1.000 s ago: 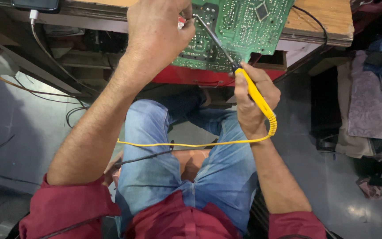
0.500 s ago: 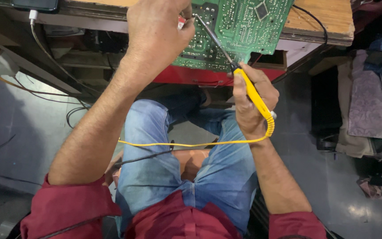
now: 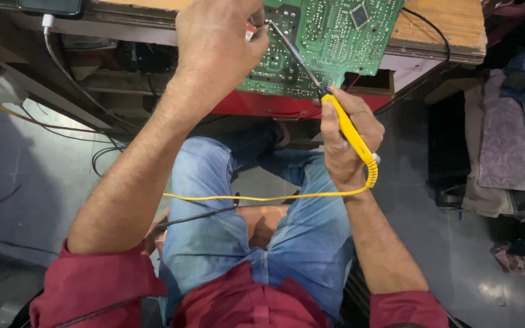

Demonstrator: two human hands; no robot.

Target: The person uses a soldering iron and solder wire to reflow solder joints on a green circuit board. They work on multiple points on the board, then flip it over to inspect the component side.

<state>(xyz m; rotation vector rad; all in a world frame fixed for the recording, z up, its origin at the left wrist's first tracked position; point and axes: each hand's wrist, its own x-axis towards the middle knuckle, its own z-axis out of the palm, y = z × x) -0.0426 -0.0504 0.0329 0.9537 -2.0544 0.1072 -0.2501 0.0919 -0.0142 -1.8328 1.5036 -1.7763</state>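
Top centre of the frame: green circuit board [image 3: 329,42] overhangs the wooden bench [image 3: 451,30].
Right hand [image 3: 347,143]: grip wrapped around a yellow-handled soldering iron [image 3: 344,124], tip touching the board.
Left hand [image 3: 217,45]: grip pressed together at the tip; what it pinches is unclear.
Progress: judged mid-joint, iron on the board, work unfinished.
Below: yellow cord [image 3: 262,197] crosses the jeans.

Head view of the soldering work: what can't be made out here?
- Whatever the left hand pinches: its own knuckles and fingers cover it.
- The soldering iron tip's exact contact point on the circuit board: too small, beside the fingers.
- The board's far part and the phone: cut off by the top edge.
- Where the yellow cord ends: it passes behind the left forearm.
- The bench top: mostly out of frame.
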